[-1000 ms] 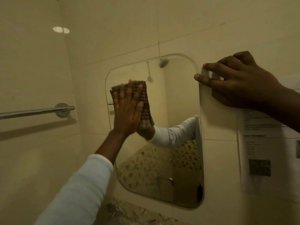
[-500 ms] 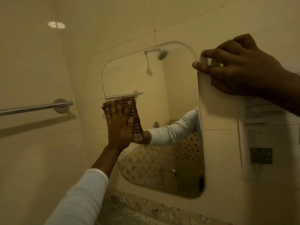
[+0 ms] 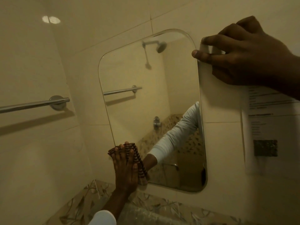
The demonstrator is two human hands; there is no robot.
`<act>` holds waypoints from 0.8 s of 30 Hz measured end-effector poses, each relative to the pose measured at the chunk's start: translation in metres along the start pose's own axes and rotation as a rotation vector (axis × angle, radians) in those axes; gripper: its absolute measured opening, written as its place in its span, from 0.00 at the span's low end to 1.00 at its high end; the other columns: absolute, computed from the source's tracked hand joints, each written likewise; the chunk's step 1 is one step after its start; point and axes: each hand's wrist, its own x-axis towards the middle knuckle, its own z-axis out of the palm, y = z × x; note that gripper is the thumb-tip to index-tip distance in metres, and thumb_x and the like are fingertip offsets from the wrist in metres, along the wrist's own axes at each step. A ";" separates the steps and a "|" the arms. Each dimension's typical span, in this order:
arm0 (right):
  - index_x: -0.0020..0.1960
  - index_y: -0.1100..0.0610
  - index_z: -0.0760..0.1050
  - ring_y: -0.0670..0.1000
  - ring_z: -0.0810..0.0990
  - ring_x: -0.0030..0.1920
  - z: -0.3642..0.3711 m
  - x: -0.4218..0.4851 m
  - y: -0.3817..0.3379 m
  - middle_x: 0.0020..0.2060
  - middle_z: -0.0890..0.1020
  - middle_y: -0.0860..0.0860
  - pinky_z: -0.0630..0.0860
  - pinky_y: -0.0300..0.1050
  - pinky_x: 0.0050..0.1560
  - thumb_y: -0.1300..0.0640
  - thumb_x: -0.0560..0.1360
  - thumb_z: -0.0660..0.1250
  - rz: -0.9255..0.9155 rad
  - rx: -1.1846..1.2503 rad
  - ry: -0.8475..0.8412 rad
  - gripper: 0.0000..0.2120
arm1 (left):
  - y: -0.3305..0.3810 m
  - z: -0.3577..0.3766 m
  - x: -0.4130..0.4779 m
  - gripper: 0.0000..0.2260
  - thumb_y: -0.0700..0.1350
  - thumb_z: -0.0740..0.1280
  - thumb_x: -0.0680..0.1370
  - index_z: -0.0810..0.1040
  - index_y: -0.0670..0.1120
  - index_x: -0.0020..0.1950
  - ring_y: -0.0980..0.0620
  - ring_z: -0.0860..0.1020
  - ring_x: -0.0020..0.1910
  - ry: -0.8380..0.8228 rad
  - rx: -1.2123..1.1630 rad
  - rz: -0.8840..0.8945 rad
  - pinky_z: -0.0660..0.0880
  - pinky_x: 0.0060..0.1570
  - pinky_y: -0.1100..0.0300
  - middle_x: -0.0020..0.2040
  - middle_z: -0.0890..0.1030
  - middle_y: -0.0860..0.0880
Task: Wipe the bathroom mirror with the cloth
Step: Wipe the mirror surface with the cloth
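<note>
Head: mirror [image 3: 151,111] on tiled wall [image 3: 219,143].

a white long sleeve [image 3: 103,217] covers the left arm, its rounded end showing at the near edge, bottom centre. past the cuff the left hand [image 3: 125,169] and wrist are bare. in reflection the sleeve looks plain, softly creased, snug at the cuff. the right hand [image 3: 246,54] and forearm, far right, are bare.
</note>
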 end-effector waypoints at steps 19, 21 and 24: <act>0.80 0.58 0.72 0.70 0.80 0.60 -0.003 0.001 0.004 0.69 0.78 0.68 0.71 0.63 0.59 0.51 0.84 0.57 0.005 0.020 0.086 0.26 | 0.043 -0.121 0.286 0.28 0.53 0.46 0.89 0.48 0.47 0.89 0.43 0.40 0.88 0.165 0.001 0.010 0.37 0.85 0.38 0.89 0.44 0.45; 0.80 0.57 0.72 0.69 0.80 0.60 -0.003 0.001 0.003 0.69 0.78 0.67 0.71 0.63 0.59 0.51 0.84 0.57 0.009 0.013 0.090 0.26 | 0.050 -0.125 0.294 0.29 0.54 0.45 0.88 0.48 0.48 0.89 0.43 0.41 0.88 0.173 0.018 -0.001 0.37 0.85 0.38 0.89 0.44 0.45; 0.80 0.57 0.71 0.69 0.79 0.60 -0.001 0.000 0.003 0.70 0.78 0.67 0.71 0.63 0.59 0.51 0.84 0.57 0.011 0.012 0.086 0.27 | 0.060 -0.128 0.299 0.30 0.56 0.43 0.87 0.48 0.49 0.89 0.42 0.41 0.88 0.185 0.042 -0.026 0.37 0.85 0.38 0.89 0.44 0.45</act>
